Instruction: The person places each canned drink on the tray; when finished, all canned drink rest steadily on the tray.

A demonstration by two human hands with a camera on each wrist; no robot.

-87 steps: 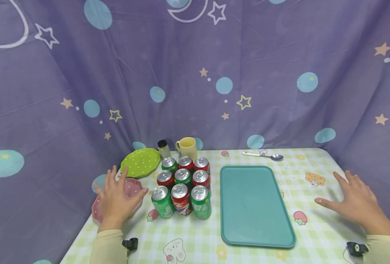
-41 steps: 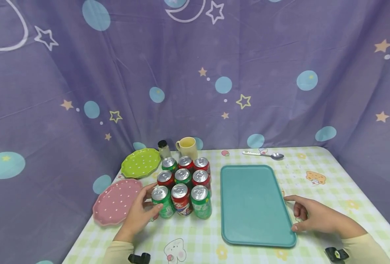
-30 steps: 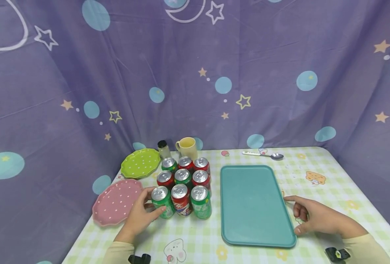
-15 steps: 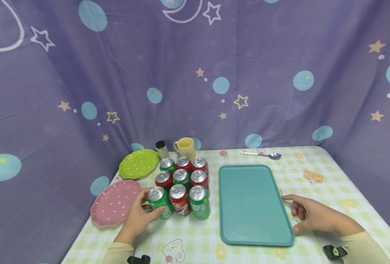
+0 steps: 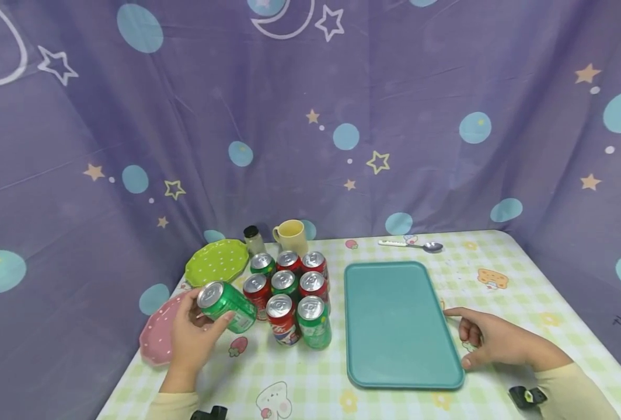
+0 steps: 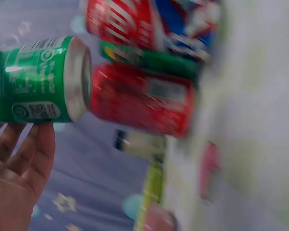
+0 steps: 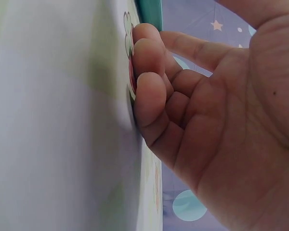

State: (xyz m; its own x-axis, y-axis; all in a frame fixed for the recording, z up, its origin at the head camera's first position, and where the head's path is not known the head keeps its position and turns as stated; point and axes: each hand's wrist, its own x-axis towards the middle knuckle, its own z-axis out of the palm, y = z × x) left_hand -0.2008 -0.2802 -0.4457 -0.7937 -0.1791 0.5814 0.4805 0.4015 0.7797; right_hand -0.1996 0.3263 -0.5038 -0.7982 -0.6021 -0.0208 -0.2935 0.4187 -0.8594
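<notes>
Clock centred on the check tablecloth point(image 5: 313, 388), head view. Green plate point(image 5: 216, 263), white dots, at 10. Pink dotted plate point(image 5: 160, 333) at 9, partly hidden. Black-lidded jar point(image 5: 254, 241) also at 10, next to the green plate; yellow mug point(image 5: 295, 238) at 11, beside the jar, handle toward 9. Spoon point(image 5: 418, 247) at 1, lying flat, white handle toward 9, metal bowl toward 3. Biscuit print point(image 5: 492, 279) between 2 and 3, white animal print point(image 5: 275, 401) between 7 and 8. Purple curtain point(image 5: 421, 76) at 12, stars and blue spots
</notes>
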